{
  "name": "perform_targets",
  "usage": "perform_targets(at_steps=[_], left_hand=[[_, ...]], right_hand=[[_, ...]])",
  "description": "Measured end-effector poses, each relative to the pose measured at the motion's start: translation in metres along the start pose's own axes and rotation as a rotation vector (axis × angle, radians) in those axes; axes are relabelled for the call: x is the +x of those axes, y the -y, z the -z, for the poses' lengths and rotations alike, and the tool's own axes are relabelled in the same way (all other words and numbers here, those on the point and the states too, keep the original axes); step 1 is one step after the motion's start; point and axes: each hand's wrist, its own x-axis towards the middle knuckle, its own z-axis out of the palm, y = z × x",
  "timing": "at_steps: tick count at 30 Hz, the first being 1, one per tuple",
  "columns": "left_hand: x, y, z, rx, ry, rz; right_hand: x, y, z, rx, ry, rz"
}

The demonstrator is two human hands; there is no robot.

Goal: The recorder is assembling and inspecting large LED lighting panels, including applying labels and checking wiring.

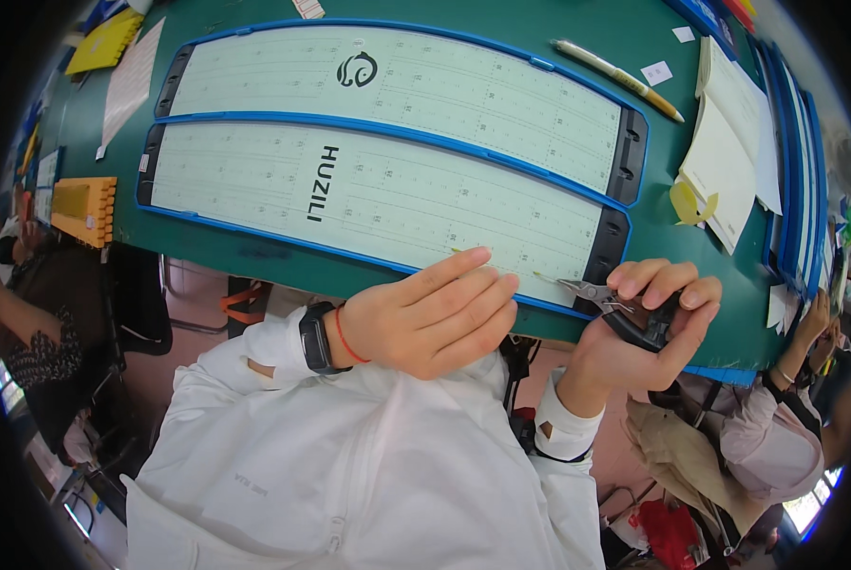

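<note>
My right hand [646, 328] is wrapped round small pliers [642, 326] with black handles and metal jaws. The jaws point left over the near edge of the rear-to-front pair of boards, by a tiny yellow-green bit [537, 275]. Facing them, my left hand [439, 318] has its fingers pressed together, back of the hand up; its thumb is hidden, and what it pinches I cannot make out. Another yellow-green speck shows beside its index finger. Beneath both hands lies a long, open, blue-edged case [254, 176] with two pale, ruled panels and black end strips.
On the green table, a gold-and-white pen [625, 81] lies behind the case. An open notebook [725, 142] with a yellow tape loop [691, 203] and stacked blue cases [794, 171] are at right. An orange notched holder [84, 210] sits left. Other people sit at both sides.
</note>
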Motion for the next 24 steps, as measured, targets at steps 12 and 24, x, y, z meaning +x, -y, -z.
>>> perform_targets(at_steps=[12, 24], left_hand=[[0.0007, -0.0001, -0.0012, 0.012, 0.017, 0.008], [0.0020, -0.0022, -0.0010, 0.008, 0.054, 0.032]], right_hand=[[0.0004, -0.0009, 0.0009, -0.021, 0.024, -0.001], [0.0002, -0.0008, -0.0025, -0.037, -0.001, 0.009]])
